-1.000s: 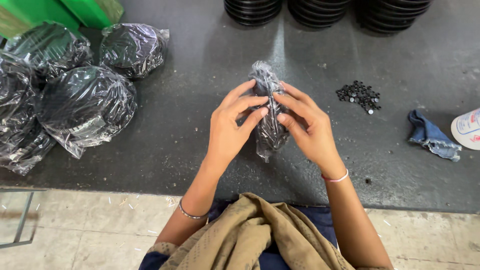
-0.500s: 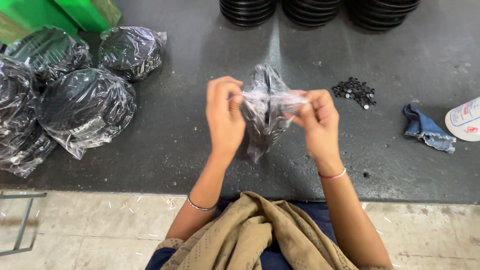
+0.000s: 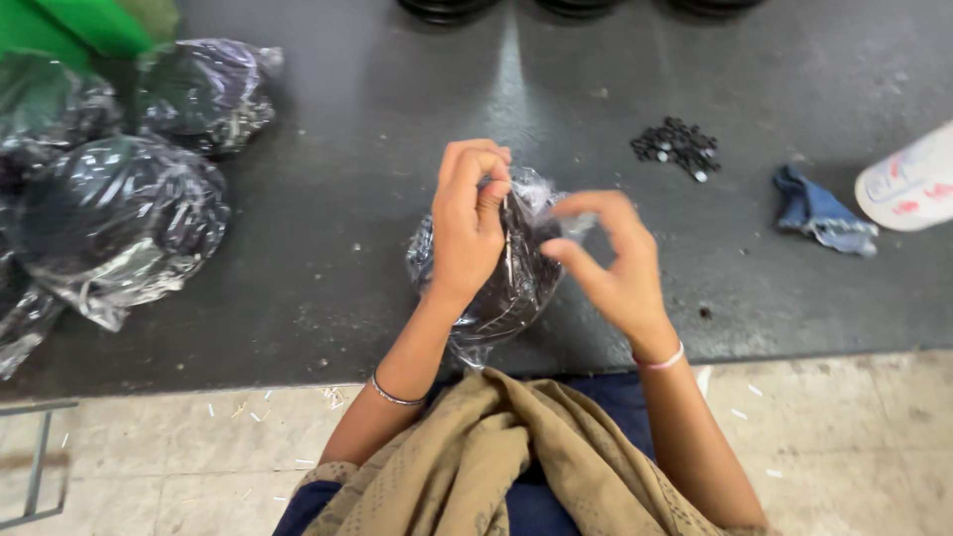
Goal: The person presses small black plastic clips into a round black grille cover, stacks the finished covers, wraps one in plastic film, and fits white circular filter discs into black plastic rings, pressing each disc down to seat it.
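A clear plastic bag of black parts is held over the dark mat in front of me. My left hand grips the bag's top edge, fingers pinched on the film. My right hand is on the bag's right side, thumb and forefinger pinching the plastic near its mouth while the other fingers are spread. The bag's lower end hangs toward my lap.
Several filled plastic bags of black parts lie at the left. A small pile of black pieces sits at the back right, beside a blue cloth scrap and a white container. Black stacks line the far edge.
The bag was clasped upright between both hands, then pulled wide at the mouth. Now it sits lower, and my hands have come closer together at its top.
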A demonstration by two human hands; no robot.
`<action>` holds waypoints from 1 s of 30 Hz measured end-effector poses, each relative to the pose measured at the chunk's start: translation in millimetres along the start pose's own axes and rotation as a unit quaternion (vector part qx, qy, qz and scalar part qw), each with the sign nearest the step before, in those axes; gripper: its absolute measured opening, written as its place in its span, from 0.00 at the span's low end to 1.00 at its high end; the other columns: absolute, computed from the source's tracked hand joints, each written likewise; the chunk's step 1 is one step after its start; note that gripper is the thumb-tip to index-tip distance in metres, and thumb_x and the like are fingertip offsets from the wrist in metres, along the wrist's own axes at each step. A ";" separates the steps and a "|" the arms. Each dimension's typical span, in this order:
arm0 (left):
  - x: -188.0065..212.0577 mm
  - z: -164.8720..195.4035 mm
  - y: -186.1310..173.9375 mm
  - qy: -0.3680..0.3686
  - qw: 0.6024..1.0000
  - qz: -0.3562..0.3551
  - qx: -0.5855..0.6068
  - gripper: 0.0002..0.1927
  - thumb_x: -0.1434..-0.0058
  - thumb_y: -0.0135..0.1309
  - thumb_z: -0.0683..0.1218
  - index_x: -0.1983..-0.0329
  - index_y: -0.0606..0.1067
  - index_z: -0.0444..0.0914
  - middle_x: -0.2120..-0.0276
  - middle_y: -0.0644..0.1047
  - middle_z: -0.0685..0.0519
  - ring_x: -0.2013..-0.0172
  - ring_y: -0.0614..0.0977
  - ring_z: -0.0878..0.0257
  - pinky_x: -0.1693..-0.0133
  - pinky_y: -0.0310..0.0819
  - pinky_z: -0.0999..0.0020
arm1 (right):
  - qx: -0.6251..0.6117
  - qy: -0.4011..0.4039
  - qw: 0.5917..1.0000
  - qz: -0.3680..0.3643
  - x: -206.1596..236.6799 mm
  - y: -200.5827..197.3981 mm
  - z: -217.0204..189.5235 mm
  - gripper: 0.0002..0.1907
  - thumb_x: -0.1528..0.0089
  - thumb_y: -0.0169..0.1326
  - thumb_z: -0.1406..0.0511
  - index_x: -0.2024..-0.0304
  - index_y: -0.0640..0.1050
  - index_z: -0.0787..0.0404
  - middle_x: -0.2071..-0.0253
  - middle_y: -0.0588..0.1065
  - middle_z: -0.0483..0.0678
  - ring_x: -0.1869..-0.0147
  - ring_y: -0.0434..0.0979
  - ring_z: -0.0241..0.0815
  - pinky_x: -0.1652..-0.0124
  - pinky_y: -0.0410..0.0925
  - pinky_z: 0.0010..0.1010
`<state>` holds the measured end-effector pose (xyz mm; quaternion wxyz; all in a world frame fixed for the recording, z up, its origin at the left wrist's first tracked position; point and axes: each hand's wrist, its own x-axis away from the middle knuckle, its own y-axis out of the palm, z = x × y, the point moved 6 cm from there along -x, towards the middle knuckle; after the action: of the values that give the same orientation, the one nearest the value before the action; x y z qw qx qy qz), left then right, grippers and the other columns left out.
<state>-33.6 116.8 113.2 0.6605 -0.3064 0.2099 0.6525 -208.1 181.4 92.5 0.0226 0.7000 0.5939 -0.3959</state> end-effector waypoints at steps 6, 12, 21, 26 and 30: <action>9.7 -0.2 36.0 -0.003 0.999 -0.048 -0.009 0.07 0.35 0.48 0.30 0.60 0.68 0.34 0.53 0.73 0.45 0.51 0.79 0.52 0.51 0.75 0.63 | -0.178 0.166 0.967 -0.078 10.0 -12.3 30.3 0.03 0.31 0.54 0.73 0.55 0.74 0.64 0.59 0.76 0.44 0.53 0.75 0.32 0.51 0.70 0.25; 23.8 -1.5 59.5 0.044 0.991 -0.099 -0.073 0.05 0.35 0.51 0.36 0.59 0.70 0.37 0.52 0.75 0.49 0.47 0.76 0.50 0.40 0.65 0.53 | -0.114 0.152 0.964 -0.184 22.3 -13.6 51.6 0.14 0.34 0.46 0.76 0.50 0.79 0.64 0.62 0.76 0.44 0.60 0.76 0.34 0.59 0.71 0.26; 28.9 -2.6 57.0 0.056 0.983 -0.144 -0.097 0.03 0.33 0.53 0.41 0.57 0.72 0.39 0.48 0.75 0.51 0.40 0.75 0.51 0.31 0.55 0.45 | -0.033 0.086 0.976 -0.198 27.6 -0.6 54.6 0.09 0.34 0.57 0.71 0.50 0.81 0.59 0.53 0.78 0.49 0.48 0.79 0.45 0.45 0.71 0.34; 21.5 -3.7 22.5 0.007 0.994 -0.082 -0.072 0.08 0.31 0.56 0.45 0.54 0.73 0.38 0.44 0.75 0.48 0.40 0.75 0.52 0.34 0.63 0.55 | -0.063 0.082 0.982 -0.156 18.1 6.3 76.5 0.23 0.31 0.48 0.69 0.32 0.72 0.56 0.29 0.70 0.53 0.24 0.69 0.50 0.30 0.62 0.38; 28.3 -8.4 -28.9 -0.029 0.992 -0.027 -0.119 0.08 0.30 0.57 0.44 0.52 0.73 0.37 0.43 0.74 0.46 0.39 0.76 0.51 0.35 0.67 0.59 | -0.008 0.007 0.983 -0.183 4.4 7.8 88.0 0.36 0.31 0.55 0.63 0.24 0.57 0.60 0.22 0.57 0.58 0.18 0.53 0.56 0.26 0.52 0.45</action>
<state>-2.2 133.0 91.8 0.6429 -0.3693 0.1029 0.6631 -248.0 138.5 26.2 -0.0485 0.5818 0.7153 -0.3840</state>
